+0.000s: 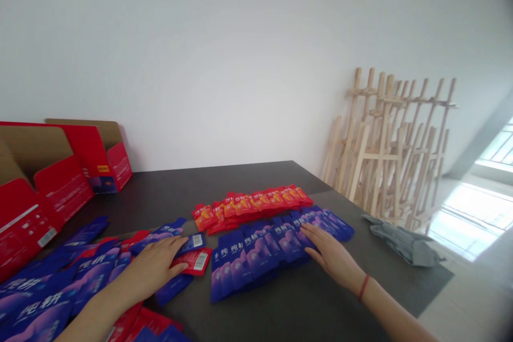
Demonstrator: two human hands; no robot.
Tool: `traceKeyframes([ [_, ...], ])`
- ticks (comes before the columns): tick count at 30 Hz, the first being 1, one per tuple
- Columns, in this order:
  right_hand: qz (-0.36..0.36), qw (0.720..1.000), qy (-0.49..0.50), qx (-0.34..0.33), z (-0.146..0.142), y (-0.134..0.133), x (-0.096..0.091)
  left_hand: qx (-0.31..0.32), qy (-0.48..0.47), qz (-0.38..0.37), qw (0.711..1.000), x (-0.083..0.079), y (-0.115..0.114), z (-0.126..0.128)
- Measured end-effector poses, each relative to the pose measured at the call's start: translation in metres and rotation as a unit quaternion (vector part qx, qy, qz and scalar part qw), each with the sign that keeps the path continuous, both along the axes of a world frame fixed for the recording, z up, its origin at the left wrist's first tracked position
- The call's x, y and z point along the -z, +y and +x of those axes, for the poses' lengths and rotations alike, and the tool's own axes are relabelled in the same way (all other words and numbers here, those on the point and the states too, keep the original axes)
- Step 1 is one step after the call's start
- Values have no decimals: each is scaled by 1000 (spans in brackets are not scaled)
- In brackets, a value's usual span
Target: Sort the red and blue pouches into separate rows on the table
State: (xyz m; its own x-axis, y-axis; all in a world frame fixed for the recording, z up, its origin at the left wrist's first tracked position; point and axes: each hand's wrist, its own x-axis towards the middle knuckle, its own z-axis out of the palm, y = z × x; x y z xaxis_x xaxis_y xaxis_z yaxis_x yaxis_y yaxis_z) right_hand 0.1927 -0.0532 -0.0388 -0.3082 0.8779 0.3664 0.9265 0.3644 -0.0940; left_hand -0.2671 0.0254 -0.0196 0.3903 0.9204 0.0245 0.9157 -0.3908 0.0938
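Nearest the camera, at the lower left, a loose heap of blue sachets (52, 288) mixed with red ones covers the front edge of the dark table (256, 181). The left hand (154, 267) lies flat on this heap, fingers stretched out and slightly spread, holding nothing; its fingertips rest on a red sachet (196, 261) turned barcode side up, just beside a blue one.

To the right, the right hand (331, 254), with a red cord at the wrist, lies palm down and open on a neat overlapping row of blue sachets (264, 254), touching the right part of that row without gripping any.

Just behind it runs a second overlapping row of red-orange sachets (252, 203), parallel to the blue row and touching its far edge.

On the table's right corner lies a crumpled grey cloth (404, 243), well apart from both rows.

Farther back on the left stand open red cardboard boxes (60, 181), flaps raised. Beyond the table, on the right, wooden frames (393, 155) lean against the white wall (240, 53).
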Motion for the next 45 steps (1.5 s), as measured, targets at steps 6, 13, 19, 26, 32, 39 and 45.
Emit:
traceKeyframes([
  [6, 12, 1000, 14, -7, 6, 3, -2, 30, -13, 7, 999, -7, -4, 4],
  [13, 50, 991, 107, -57, -48, -1, -10, 31, -36, 13, 999, -32, -17, 19],
  [19, -64, 926, 339, -154, -170, -8, -42, 112, -252, -99, 956, -70, -43, 41],
  [26, -303, 760, 568, -90, -226, 0, -45, 113, -355, -279, 885, -80, -53, 43],
  [32, -269, 767, 579, -63, -212, -10, -38, 139, -352, -449, 809, -81, -49, 33],
  [39, -122, 854, 499, -85, -182, -16, -35, 168, -381, -417, 808, -77, -48, 33],
  [45, 88, 937, 143, -305, -151, -28, -43, 160, -432, -468, 754, -78, -55, 35],
])
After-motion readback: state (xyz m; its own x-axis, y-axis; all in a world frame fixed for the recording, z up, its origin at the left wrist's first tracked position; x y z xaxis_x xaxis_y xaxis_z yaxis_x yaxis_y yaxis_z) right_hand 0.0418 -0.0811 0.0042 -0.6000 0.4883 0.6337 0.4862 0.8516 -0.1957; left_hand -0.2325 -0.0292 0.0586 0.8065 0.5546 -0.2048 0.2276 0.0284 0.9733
